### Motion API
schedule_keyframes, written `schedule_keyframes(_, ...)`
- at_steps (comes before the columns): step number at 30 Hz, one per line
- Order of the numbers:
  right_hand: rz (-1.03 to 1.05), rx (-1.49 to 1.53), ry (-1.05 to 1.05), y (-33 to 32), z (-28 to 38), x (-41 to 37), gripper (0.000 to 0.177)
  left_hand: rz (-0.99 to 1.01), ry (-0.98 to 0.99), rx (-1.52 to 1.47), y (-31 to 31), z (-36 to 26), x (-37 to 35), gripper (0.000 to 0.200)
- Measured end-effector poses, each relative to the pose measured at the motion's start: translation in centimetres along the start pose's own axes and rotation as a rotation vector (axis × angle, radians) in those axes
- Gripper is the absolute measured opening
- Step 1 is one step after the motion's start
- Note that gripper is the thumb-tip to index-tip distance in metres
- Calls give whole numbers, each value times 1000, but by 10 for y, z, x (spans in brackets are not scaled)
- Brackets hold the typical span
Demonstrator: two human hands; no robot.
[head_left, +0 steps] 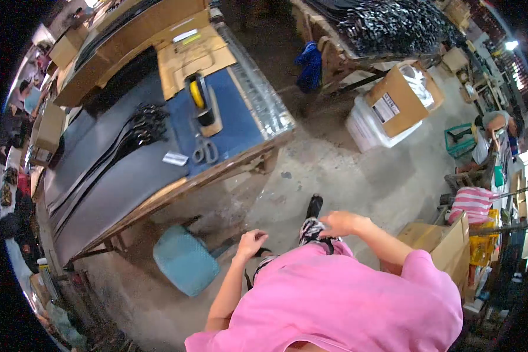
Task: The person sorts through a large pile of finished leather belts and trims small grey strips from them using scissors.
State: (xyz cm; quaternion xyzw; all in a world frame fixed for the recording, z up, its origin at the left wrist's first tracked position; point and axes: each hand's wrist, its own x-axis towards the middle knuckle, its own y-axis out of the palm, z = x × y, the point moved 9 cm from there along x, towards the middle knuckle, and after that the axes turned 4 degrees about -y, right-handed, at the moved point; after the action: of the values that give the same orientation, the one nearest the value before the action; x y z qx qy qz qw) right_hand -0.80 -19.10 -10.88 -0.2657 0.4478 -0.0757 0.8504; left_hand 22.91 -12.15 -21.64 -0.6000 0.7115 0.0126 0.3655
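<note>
My left hand (pixel 252 242) hangs over the floor in front of my body, to the right of a light-blue stool seat (pixel 186 260). Its fingers are loosely bent, and I see nothing in them. My right hand (pixel 341 224) is in front of my right thigh, over black-and-white patterned trousers (pixel 312 230); its fingers are partly stretched and hold nothing visible. Neither hand touches the worktable. On that table lie grey-handled scissors (pixel 205 151), a tape dispenser (pixel 200 101) with a yellow roll, a small white label (pixel 175 158) and a bundle of black straps (pixel 144 126).
Dark sheets (pixel 123 182) cover much of the worktable. A cardboard box (pixel 400 101) sits on a translucent plastic bin (pixel 369 126) ahead right. Another table bears piled black strips (pixel 393 26). An open carton (pixel 437 249) stands close on my right. Other people (pixel 498 123) are farther off.
</note>
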Motion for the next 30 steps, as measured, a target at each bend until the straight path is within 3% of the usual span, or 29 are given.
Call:
schedule_keyframes(4, 26, 41, -17, -22, -119, -12, 58, 118, 8, 197, 79, -65, 75, 36)
schedule_keyframes(7, -7, 102, 107, -35, -191, -37, 57, 199, 57, 261, 127, -134, 117, 41)
schedule_keyframes(9, -311, 39, 208, -97, -228, -72, 50, 199, 118, 200, 150, -179, 137, 42)
schedule_keyframes(11, -362, 52, 209, -115, -257, -88, 51, 374, 201, 237, 174, -215, 148, 45)
schedule_keyframes(13, -418, 72, 185, -128, -275, -93, 53, 373, 197, 277, 180, -228, 166, 45)
schedule_keyframes(16, -290, 101, 291, -129, -301, -79, 59, 406, 265, 420, 192, -221, 205, 45)
schedule_keyframes(19, -210, 67, 292, -142, -310, -55, 61, 335, 263, 429, 177, -230, 241, 45)
schedule_keyframes(21, -231, 177, 130, -164, -289, -38, 63, 339, 243, 397, 162, -243, 264, 45)
schedule_keyframes(24, -205, 167, 61, -201, -289, -1, 64, 358, 208, 357, 135, -265, 309, 46)
schedule_keyframes(30, -325, 115, 57, -344, -281, 58, 57, 348, 176, 288, 63, -316, 428, 50)
